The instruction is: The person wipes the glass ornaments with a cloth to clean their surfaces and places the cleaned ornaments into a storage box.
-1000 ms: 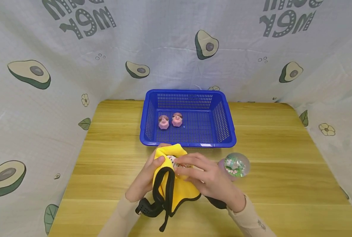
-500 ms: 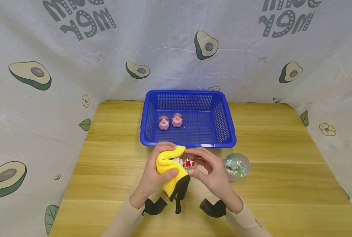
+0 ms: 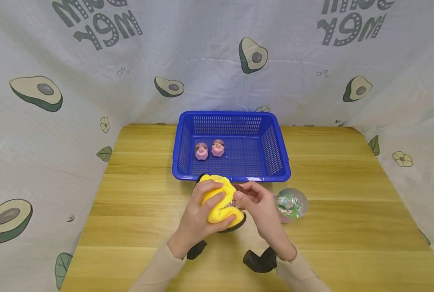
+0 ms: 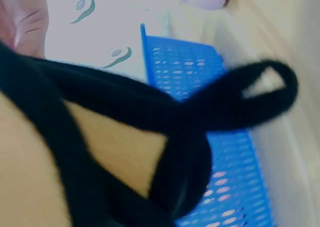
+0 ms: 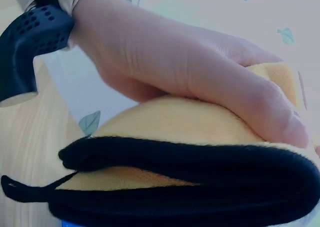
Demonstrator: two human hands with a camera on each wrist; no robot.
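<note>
My left hand (image 3: pixel 196 215) grips a yellow cloth (image 3: pixel 222 213) with black trim, which is bunched round a small snow globe (image 3: pixel 240 194). Only a shiny, reddish-brown part of that globe shows at the cloth's right side. There my right hand (image 3: pixel 264 209) pinches it between thumb and fingers. In the right wrist view, the left hand's thumb (image 5: pixel 280 117) presses on the folded cloth (image 5: pixel 175 119). Black trim and a hanging loop (image 4: pixel 235 102) fill much of the left wrist view. Both hands are above the table, just in front of the basket.
Behind the hands stands a blue plastic basket (image 3: pixel 275 178) holding two small pink snow globes, one left (image 3: pixel 201 152) and one right (image 3: pixel 218 149). A larger snow globe (image 3: pixel 291 204) with a lilac base is close to the right hand. A printed curtain (image 3: pixel 209 61) surrounds the wooden table (image 3: pixel 129 202).
The left hand has turned over the cloth and now covers more of the small snow globe. Its clear dome with a red figure, visible half a second ago, is mostly hidden.
</note>
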